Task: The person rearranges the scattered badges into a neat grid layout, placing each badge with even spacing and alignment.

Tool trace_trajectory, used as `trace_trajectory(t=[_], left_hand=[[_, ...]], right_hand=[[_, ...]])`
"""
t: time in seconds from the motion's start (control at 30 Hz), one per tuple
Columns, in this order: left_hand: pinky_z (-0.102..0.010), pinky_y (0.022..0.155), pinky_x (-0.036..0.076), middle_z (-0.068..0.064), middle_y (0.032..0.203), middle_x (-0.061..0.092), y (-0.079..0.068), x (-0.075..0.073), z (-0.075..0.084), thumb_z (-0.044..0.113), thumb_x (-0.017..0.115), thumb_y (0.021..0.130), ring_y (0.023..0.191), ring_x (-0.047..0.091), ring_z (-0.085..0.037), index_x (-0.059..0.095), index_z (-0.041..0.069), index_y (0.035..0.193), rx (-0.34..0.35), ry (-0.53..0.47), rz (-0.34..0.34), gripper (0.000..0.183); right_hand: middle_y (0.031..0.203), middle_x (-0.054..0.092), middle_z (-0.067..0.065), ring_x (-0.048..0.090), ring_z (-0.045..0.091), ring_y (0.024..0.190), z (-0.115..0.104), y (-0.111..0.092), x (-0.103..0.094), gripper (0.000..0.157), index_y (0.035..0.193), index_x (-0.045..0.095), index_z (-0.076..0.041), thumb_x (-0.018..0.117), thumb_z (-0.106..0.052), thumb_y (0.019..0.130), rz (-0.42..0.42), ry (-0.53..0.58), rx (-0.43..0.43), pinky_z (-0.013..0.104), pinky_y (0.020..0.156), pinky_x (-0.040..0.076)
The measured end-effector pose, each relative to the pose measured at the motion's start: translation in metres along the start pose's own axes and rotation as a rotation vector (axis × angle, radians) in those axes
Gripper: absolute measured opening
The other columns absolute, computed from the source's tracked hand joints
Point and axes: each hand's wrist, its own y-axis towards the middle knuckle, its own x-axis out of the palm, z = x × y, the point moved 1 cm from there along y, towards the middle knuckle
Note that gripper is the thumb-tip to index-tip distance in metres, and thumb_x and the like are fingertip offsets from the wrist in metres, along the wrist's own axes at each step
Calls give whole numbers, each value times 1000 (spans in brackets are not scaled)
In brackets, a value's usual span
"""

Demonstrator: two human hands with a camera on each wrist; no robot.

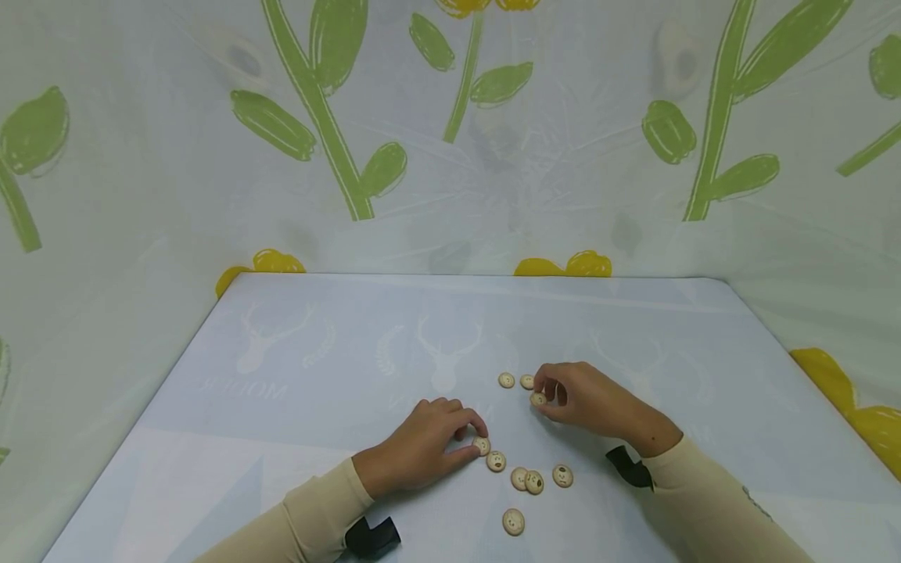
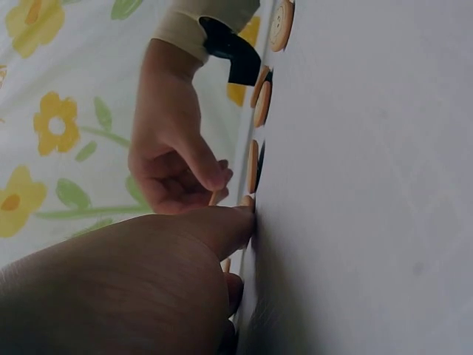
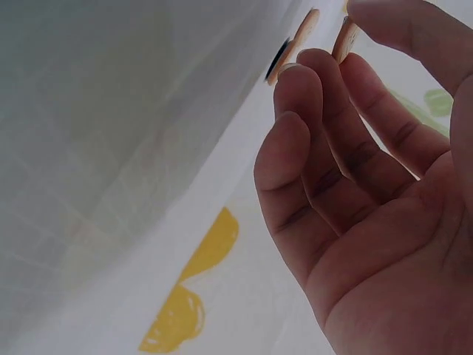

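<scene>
Small round wooden discs with faces drawn on them lie on the table. My right hand [image 1: 587,397] pinches one wooden disc [image 1: 538,399] between thumb and fingers, raised over the table; the right wrist view shows this disc [image 3: 343,40] edge-on at the fingertips. Just behind that hand lie two more, a left disc [image 1: 506,380] and a nearer disc [image 1: 526,381]. My left hand [image 1: 426,446] rests low on the tabletop, its thumb and index finger on either side of a disc [image 1: 482,446]. Another disc [image 1: 496,461] lies right beside it.
Toward the front, one disc [image 1: 534,482] overlaps another disc [image 1: 518,478]. A disc with a dark mark [image 1: 562,475] lies to their right and a single disc [image 1: 513,521] nearer me. The pale table [image 1: 211,461] ends at a flower-printed curtain [image 1: 450,211].
</scene>
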Motion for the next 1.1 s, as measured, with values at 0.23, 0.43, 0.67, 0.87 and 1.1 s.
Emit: trace_trajectory(t=[0.23, 0.43, 0.67, 0.87, 1.1], left_hand=[[-25, 75, 32, 17, 82, 48, 2, -1, 1, 36, 69, 94, 82, 45, -2, 67, 31, 109, -3, 3, -2, 16], [-25, 74, 32, 16, 82, 49, 3, -2, 0, 34, 70, 93, 81, 45, -2, 67, 31, 109, 11, 6, 15, 16], [-24, 75, 32, 17, 81, 49, -1, 1, 2, 36, 70, 93, 81, 44, -1, 67, 32, 108, -10, -18, -8, 15], [-26, 77, 33, 17, 83, 49, -3, 1, 2, 35, 70, 93, 83, 45, -1, 67, 32, 108, -16, -20, -4, 15], [-26, 77, 33, 17, 82, 49, -2, 0, 1, 35, 70, 94, 82, 44, -1, 67, 32, 108, -4, -14, 5, 15]], right_hand=[[79, 60, -7, 54, 10, 72, 2, 2, -3, 14, 93, 65, -17, 78, -15, 86, 13, 0, 41, 23, 62, 48], [78, 60, -6, 54, 10, 71, 5, 5, -5, 13, 92, 65, -15, 77, -13, 87, 32, -10, 61, 24, 62, 47], [78, 60, -4, 53, 10, 72, 8, 2, -1, 12, 92, 64, -12, 75, -13, 88, 24, 17, 93, 25, 62, 46], [78, 61, -3, 54, 11, 72, 10, 2, -1, 11, 92, 64, -12, 74, -13, 88, 32, 8, 113, 26, 63, 46], [79, 61, -2, 53, 12, 72, 14, 4, -3, 11, 91, 64, -11, 74, -11, 88, 43, -1, 117, 26, 62, 46]])
